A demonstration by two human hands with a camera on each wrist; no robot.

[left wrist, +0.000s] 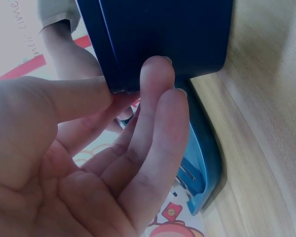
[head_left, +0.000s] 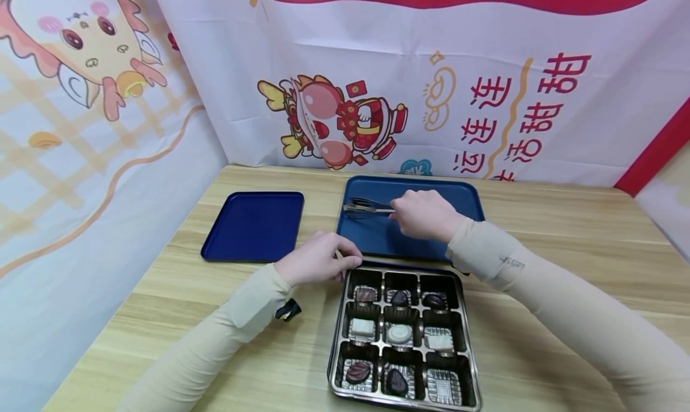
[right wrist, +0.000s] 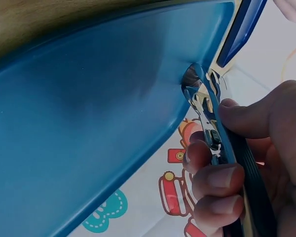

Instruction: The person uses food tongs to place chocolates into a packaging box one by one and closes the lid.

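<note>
Gripping metal tongs (right wrist: 228, 145) in the right hand (head_left: 428, 215) over the far teal tray (head_left: 372, 238); pinching the far left corner of the chocolate box (head_left: 381, 344) between thumb and fingers of the left hand (head_left: 318, 259). Could drop or twist the tongs through a loose hold on the narrow handles, or scrape the tray's rim with the tongs' head so near its left end. Might skew or tip the box through too hard a pull at one corner, jostling the chocolates (head_left: 358, 371) in eight compartments beside a seemingly bare liner (head_left: 444, 388). Laid out on a pale wood-grain table (head_left: 566, 220), with a navy tray (head_left: 259, 226) at the left; backed by white cloth (head_left: 215, 70) printed with cartoon figures and red characters.
</note>
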